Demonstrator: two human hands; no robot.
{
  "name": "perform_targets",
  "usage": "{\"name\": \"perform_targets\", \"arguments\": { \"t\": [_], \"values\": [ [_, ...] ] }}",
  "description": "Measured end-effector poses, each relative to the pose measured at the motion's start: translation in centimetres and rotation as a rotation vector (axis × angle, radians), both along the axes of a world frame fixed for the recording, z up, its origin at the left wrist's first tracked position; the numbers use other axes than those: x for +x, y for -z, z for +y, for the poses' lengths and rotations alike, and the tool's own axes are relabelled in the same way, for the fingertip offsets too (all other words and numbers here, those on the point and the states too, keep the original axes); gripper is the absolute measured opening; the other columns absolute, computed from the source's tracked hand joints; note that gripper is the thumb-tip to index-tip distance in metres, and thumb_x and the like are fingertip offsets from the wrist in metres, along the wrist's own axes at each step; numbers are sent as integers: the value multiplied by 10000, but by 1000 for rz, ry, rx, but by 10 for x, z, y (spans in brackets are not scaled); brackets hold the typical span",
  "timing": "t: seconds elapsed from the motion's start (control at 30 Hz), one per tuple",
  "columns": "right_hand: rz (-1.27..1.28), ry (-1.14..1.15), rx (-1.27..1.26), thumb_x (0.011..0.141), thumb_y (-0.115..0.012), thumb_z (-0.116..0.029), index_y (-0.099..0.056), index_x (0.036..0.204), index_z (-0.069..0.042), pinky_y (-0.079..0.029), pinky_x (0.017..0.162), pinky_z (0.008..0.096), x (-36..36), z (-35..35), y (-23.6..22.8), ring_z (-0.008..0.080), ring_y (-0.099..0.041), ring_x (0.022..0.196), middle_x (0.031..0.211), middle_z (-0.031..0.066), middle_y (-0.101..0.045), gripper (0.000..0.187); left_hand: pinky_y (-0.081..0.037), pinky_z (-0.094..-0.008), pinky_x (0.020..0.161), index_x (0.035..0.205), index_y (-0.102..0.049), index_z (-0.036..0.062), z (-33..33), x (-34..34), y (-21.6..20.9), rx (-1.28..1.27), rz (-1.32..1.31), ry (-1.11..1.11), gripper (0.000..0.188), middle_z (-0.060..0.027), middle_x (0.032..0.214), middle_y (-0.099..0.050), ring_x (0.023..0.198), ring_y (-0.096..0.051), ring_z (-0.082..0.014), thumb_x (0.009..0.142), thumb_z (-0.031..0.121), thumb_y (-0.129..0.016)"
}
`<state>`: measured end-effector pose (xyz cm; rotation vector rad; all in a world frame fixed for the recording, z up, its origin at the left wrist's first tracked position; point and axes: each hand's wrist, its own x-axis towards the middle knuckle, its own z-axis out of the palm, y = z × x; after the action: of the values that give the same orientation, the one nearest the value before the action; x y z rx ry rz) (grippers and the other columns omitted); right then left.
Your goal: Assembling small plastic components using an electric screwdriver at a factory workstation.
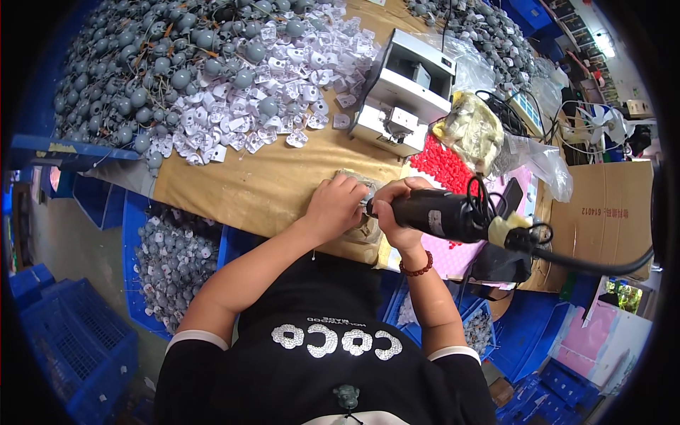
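Observation:
My right hand (394,214) is wrapped round a black electric screwdriver (433,213), which lies tilted with its tip pointing left. Close beside that tip, my left hand (340,204) has its fingers bent and pressed together over a small part, mostly hidden by the fingers. Both hands are above a tape-covered block (363,241) at the table's near edge. A thick black cable (588,267) runs off the screwdriver's rear end to the right.
Grey round parts with wires (134,78) and white plastic pieces (283,92) are heaped at the far left. Beyond my hands stands a white-and-black machine (407,92), with red small parts (443,161) beside it. Blue crates (81,326) flank the table; a cardboard box (602,212) is at right.

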<state>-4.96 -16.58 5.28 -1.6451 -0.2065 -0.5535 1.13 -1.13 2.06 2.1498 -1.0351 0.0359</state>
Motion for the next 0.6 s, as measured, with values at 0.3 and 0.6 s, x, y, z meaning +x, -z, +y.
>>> {"name": "perform_targets", "arguments": {
  "t": [0.3, 0.6],
  "values": [
    [9, 88, -285, 856, -649, 89, -315, 1438, -121, -525, 674, 304, -1, -2, -3, 166, -600, 694, 807, 77, -596, 704, -479, -416, 743, 959, -576, 133, 0, 0, 2, 4, 28, 8, 309, -41, 928, -581, 964, -573, -266, 691, 90, -724],
    [132, 89, 16, 802, -718, 26, -453, 1256, 32, -499, 759, 265, 0, 1, -1, 112, -611, 802, 896, 24, -623, 526, -496, -431, 800, 974, -577, 126, -1, 4, -6, 25, 96, 20, 319, -49, 963, -579, 997, -571, -274, 700, 108, -740]
  ]
}}
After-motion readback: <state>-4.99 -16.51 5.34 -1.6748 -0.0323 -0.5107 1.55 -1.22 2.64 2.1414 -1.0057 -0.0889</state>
